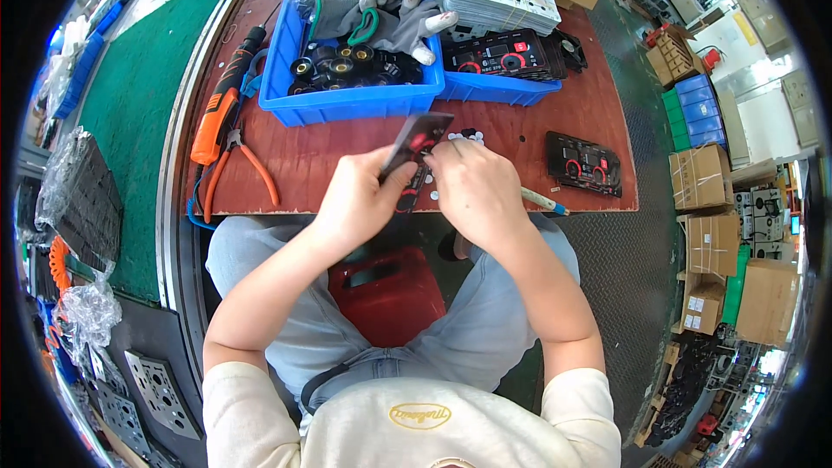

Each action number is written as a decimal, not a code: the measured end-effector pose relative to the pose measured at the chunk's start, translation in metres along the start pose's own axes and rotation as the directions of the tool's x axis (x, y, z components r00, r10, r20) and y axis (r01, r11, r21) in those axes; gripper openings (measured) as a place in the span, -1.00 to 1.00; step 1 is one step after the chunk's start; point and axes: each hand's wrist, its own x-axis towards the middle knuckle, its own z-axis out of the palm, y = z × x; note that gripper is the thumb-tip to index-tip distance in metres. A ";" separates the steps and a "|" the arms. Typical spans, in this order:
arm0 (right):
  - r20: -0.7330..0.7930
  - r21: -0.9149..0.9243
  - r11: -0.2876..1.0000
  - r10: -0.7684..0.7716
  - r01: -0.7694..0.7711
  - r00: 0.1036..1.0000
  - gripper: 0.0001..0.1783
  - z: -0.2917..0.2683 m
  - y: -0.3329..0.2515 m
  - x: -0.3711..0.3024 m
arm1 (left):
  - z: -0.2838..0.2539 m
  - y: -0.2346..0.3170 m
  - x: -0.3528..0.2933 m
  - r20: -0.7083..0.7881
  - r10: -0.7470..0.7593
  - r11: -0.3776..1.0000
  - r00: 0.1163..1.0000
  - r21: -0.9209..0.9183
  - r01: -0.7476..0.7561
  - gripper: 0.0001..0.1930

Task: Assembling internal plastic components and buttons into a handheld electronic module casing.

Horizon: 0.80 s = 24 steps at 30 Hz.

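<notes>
My left hand [357, 199] grips a black panel [426, 128] with red ring markings, thumb on its near face. The panel stands tilted over the table's front edge, its top part smeared by motion. Close against it, my right hand [478, 191] has its fingers pinched together at the panel's right side. What those fingertips hold, if anything, is too small to make out. Small white round pieces [469, 135] lie on the table just behind my right hand. A white pen-like stick with a blue end [543, 200] sticks out beside my right wrist.
A blue bin [351, 108] holds black knob-like parts and grey gloves. Beside it another blue bin [498, 89] carries stacked black and white panels. At right lie more black panels [583, 165]. An orange power screwdriver [221, 108] and orange-handled pliers [238, 165] rest at left.
</notes>
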 end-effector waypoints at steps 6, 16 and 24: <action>0.176 0.508 0.791 0.292 -0.341 0.940 -0.72 -0.025 0.021 -0.001 | -0.012 0.002 0.004 0.187 -0.184 0.735 0.965 -0.626 0.261 -0.75; 0.407 0.841 0.296 0.203 -0.452 0.891 -0.89 -0.010 0.032 -0.007 | -0.007 0.004 0.001 0.383 -0.257 0.504 0.887 -0.730 0.462 -0.71; 0.099 0.204 0.943 0.248 -0.264 0.964 -0.81 0.001 0.042 -0.008 | -0.022 0.003 0.003 0.218 -0.243 0.664 0.945 -0.674 0.325 -0.77</action>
